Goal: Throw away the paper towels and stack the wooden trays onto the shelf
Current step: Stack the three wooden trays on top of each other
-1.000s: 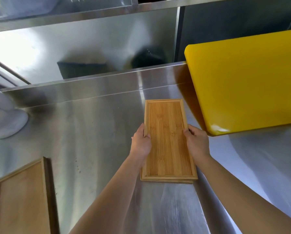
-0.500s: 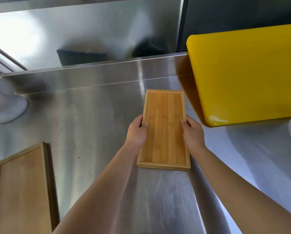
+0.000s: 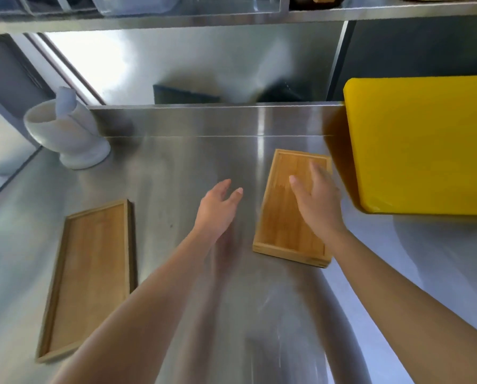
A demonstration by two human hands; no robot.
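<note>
A small stack of wooden trays [image 3: 284, 223] lies flat on the steel counter [image 3: 176, 167], right of centre. My right hand [image 3: 316, 198] hovers over it with fingers spread, holding nothing. My left hand [image 3: 218, 209] is open above bare counter, just left of the stack and apart from it. Another wooden tray [image 3: 90, 275] lies flat at the lower left. A steel shelf [image 3: 231, 16] runs along the top of the view. No paper towels are visible.
A thick yellow cutting board [image 3: 423, 145] sits close to the stack's right side. A white mortar with pestle [image 3: 68, 131] stands at the back left. Clear containers [image 3: 187, 4] rest on the shelf. A steel backsplash [image 3: 193, 65] rises behind the counter.
Both hands have let go of the tray stack, which now rests on the counter. My left hand moved off to the left. The view lifted, bringing the shelf and mortar into sight.
</note>
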